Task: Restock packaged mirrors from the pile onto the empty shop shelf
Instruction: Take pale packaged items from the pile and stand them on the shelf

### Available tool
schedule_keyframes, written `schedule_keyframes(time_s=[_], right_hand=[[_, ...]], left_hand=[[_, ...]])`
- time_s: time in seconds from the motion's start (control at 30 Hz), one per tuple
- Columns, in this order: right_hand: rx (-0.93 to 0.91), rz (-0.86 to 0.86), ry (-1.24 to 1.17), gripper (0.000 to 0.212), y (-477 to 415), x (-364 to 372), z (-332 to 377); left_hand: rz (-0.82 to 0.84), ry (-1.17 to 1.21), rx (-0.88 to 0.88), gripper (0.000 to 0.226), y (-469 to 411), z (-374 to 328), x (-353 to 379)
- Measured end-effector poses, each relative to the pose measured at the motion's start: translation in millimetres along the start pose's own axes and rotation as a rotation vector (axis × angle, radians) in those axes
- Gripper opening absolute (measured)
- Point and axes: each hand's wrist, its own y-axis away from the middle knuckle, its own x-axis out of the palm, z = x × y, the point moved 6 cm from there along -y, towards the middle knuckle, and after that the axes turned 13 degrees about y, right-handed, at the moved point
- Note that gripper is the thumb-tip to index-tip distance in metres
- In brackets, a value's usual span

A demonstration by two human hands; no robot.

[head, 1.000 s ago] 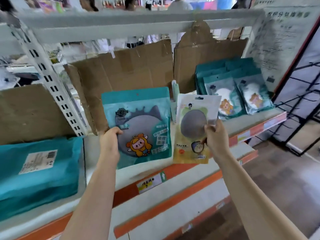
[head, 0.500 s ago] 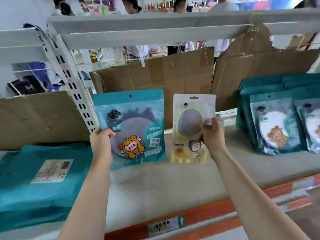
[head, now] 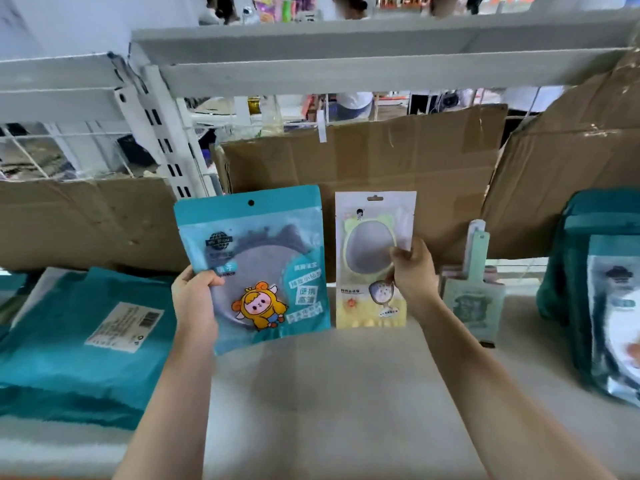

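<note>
Head view: both hands are raised over a pale grey shelf [head: 346, 393], each holding a packaged mirror upright and side by side. The left hand [head: 194, 299] grips the lower left edge of a teal packet [head: 263, 258] printed with a cartoon figure. The right hand [head: 414, 271] pinches the right edge of a white-and-yellow packet [head: 370, 237]. Behind the hands, brown cardboard sheets [head: 381, 161] line the back of the bay. Left of the left hand lies a teal wrapped bundle [head: 69, 341] with a white label. Just right of the right hand stand small green handled packets [head: 474, 299], and further right a stack of teal packets [head: 602, 289]. Above the hands runs a white upper shelf [head: 346, 60], with blurred shop goods and people beyond it.
</note>
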Motion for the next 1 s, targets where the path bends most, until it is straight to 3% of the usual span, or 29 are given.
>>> schedule_keyframes(time_s=[0.07,0.2,0.43,0.57,0.77,1.0], right_hand=[[-0.008,0.032,-0.004,0.003,-4,8,2],[-0.053,0.039,0.059,0.007,-8,15,1],[-0.049,-0.043,0.175,0.026,-3,10,-7],[-0.011,-0.047,0.149,0.03,3,8,-12],[-0.008,-0.199,0.288,0.047,20,-12,-10],[-0.096,-0.137,0.229,0.059,61,-34,-9]], left_hand=[[-0.043,-0.002,0.009,0.03,1,-1,-4],[-0.064,0.001,0.025,0.031,5,-1,-7],[-0.043,0.023,0.015,0.032,6,2,-12],[0.02,0.074,0.0,0.032,6,7,-9],[0.121,0.084,-0.049,0.032,8,14,6],[0.232,0.117,-0.111,0.032,34,21,37]])
